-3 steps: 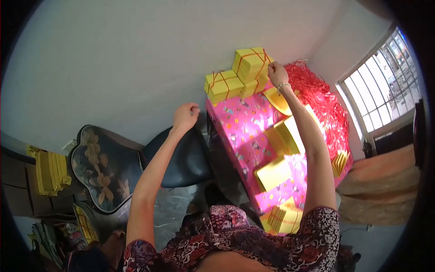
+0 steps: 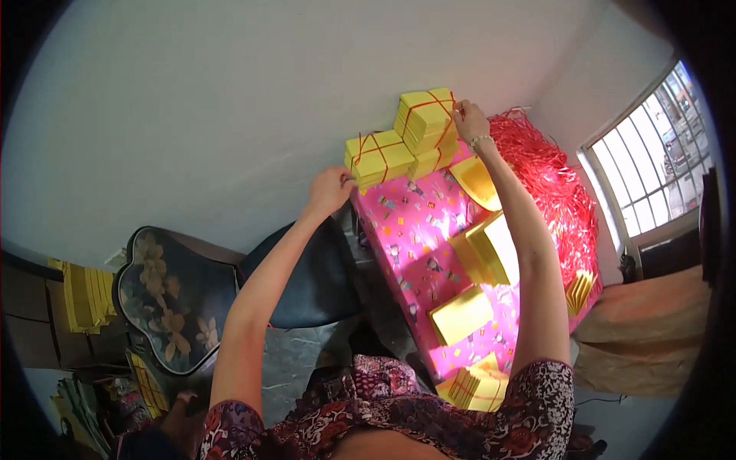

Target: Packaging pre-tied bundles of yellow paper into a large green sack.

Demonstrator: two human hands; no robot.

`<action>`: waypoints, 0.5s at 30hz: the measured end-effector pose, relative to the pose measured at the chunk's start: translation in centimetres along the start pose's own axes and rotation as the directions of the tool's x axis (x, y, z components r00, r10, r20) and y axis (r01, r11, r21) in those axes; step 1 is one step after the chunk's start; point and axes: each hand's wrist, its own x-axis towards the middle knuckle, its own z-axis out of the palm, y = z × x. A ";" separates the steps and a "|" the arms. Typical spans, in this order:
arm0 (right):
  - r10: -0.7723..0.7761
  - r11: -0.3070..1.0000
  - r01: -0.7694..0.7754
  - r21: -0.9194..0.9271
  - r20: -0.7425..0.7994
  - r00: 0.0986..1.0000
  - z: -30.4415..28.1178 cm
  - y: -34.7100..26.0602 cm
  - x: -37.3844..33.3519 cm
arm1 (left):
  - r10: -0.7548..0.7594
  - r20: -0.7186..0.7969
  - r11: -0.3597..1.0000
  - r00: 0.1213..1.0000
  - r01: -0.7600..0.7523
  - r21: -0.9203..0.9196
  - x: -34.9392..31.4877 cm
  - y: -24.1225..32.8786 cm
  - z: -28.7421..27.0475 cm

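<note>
Bundles of yellow paper tied with red string stand at the far end of the table, against the wall. The tall bundle rests above a lower bundle, with another tied bundle to its left. My right hand is at the tall bundle's right side, fingers bent in a pinch; what lies between them is too small to make out. My left hand is at the left bundle's near-left corner. Its fingers are curved and slightly apart, with nothing visible in them.
The table has a pink patterned cover. Loose yellow stacks lie along it, beside a heap of red strips. A dark chair with a flowered back stands left. A barred window is at right.
My left hand has moved right, up to the left bundle's corner. My right hand stays by the tall bundle and is now closer against its side. The view has shifted slightly.
</note>
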 end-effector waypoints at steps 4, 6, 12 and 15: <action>-0.050 0.996 0.058 -0.064 0.129 0.990 0.8 0.1 6.6 | 0.039 0.032 0.986 0.999 -0.044 0.159 8.7 1.4 4.4; -0.028 0.985 0.076 -0.153 0.294 0.955 1.0 -0.2 7.5 | -0.013 0.082 0.981 0.997 -0.003 0.193 11.1 1.8 5.8; -0.205 0.977 0.213 0.016 0.349 0.915 3.4 2.7 10.7 | -0.084 0.074 0.946 0.994 0.057 0.319 14.9 0.8 10.0; -0.143 0.972 0.010 0.236 0.555 0.819 3.8 3.0 12.3 | -0.109 -0.016 0.953 0.994 0.109 0.283 15.3 0.1 10.9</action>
